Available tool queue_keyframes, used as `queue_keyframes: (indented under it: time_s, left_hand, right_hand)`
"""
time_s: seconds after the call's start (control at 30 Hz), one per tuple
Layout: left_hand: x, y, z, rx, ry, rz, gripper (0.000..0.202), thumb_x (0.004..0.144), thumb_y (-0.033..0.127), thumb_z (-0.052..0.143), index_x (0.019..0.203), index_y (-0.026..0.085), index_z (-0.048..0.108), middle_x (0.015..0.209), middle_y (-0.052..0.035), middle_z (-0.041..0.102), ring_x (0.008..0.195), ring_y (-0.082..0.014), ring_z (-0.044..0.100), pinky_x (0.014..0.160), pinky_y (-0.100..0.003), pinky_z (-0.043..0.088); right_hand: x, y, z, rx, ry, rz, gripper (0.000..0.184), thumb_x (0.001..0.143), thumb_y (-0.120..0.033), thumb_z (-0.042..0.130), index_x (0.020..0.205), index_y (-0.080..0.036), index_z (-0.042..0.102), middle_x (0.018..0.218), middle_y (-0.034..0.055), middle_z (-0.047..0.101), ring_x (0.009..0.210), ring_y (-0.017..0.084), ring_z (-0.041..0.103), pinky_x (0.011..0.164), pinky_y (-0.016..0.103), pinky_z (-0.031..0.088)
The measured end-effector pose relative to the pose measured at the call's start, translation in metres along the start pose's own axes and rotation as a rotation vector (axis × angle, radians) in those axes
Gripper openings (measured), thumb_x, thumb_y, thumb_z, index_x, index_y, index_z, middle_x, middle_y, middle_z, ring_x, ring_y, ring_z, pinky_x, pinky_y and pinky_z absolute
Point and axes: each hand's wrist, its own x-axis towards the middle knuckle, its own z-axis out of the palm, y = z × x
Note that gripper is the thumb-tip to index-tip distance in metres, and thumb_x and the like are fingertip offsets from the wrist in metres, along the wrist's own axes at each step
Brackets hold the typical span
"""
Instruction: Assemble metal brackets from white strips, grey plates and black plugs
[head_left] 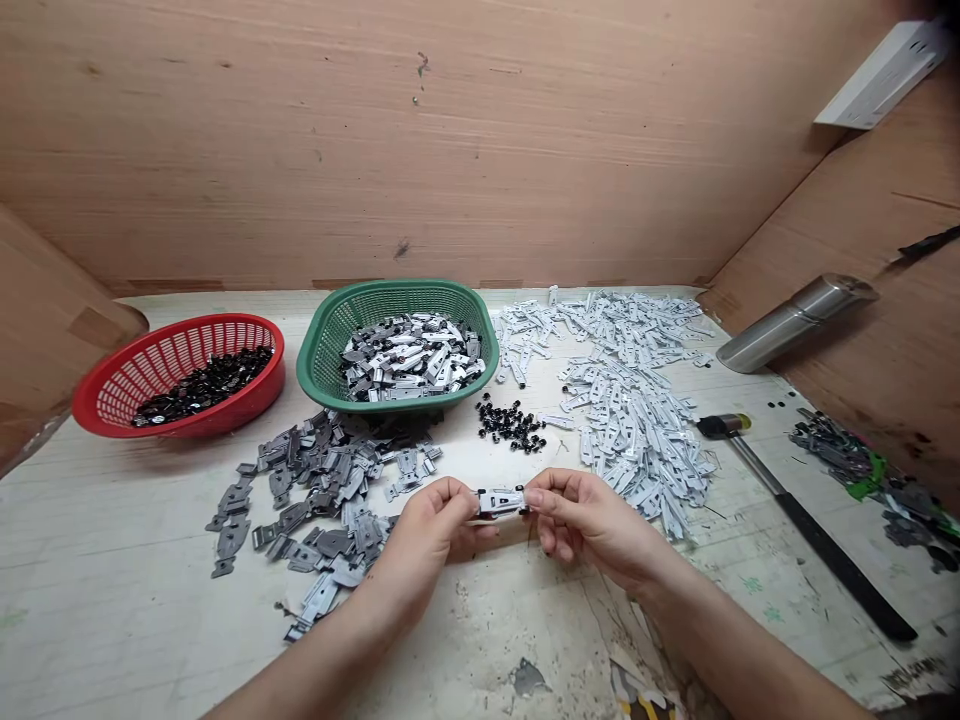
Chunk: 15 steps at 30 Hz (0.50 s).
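Observation:
Between my two hands, just above the table, is a small white toy race car [501,502] with black wheels. My left hand [436,518] pinches its left end, and my right hand [574,515] pinches the right end. Left of my left hand lies a loose pile of grey car base pieces [322,500]. Beyond the car sits a little heap of black wheels [511,425]. A broad spread of white car body pieces [637,430] covers the table past my right hand.
At the back stands a green basket [319,375] full of assembled-looking cars. Left of it, a red basket [255,410] holds black parts. A hammer [814,535], a metal flask [795,320] and mixed grey and green parts [870,475] lie right. Wooden walls enclose the table.

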Motion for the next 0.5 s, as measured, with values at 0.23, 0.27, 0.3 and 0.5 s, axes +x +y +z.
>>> queue_keyframes:
  time_s: [0.23,0.27,0.3,0.5]
  left_hand:
    - [0.0,0.002,0.0,0.023,-0.064,-0.009,0.022,0.07,0.032,0.067,0.08,0.019,0.053,0.077,-0.0001,0.062,0.069,-0.0148,0.062,0.073,-0.03,0.048]
    - [0.0,0.003,0.0,0.044,-0.103,-0.016,0.025,0.07,0.033,0.068,0.085,0.019,0.055,0.076,-0.0007,0.062,0.07,-0.0151,0.061,0.071,-0.029,0.047]
    - [0.0,0.002,0.0,0.077,-0.139,-0.015,0.027,0.07,0.034,0.068,0.087,0.018,0.056,0.075,-0.0013,0.062,0.07,-0.0149,0.06,0.069,-0.027,0.046]
    - [-0.003,0.001,0.003,0.228,-0.174,0.132,0.024,0.071,0.035,0.068,0.078,0.015,0.059,0.069,-0.0009,0.059,0.066,-0.0125,0.054,0.064,-0.022,0.042]
  right_hand:
    - [-0.001,-0.001,0.005,-0.136,-0.017,-0.073,0.036,0.07,-0.047,0.069,0.073,-0.014,0.055,0.06,-0.0008,0.06,0.044,0.006,0.051,0.038,0.015,0.035]
    - [-0.001,0.0,0.006,-0.155,-0.022,-0.087,0.036,0.071,-0.047,0.068,0.074,-0.014,0.054,0.06,-0.0014,0.059,0.044,0.006,0.051,0.038,0.015,0.034]
    - [-0.001,0.001,0.008,-0.174,-0.029,-0.1,0.035,0.072,-0.047,0.067,0.075,-0.015,0.053,0.06,-0.0018,0.058,0.045,0.006,0.05,0.038,0.015,0.034]
    - [-0.007,0.017,0.013,-0.263,-0.021,-0.205,0.031,0.081,-0.047,0.058,0.078,-0.017,0.051,0.062,-0.0027,0.056,0.048,0.007,0.05,0.042,0.017,0.032]
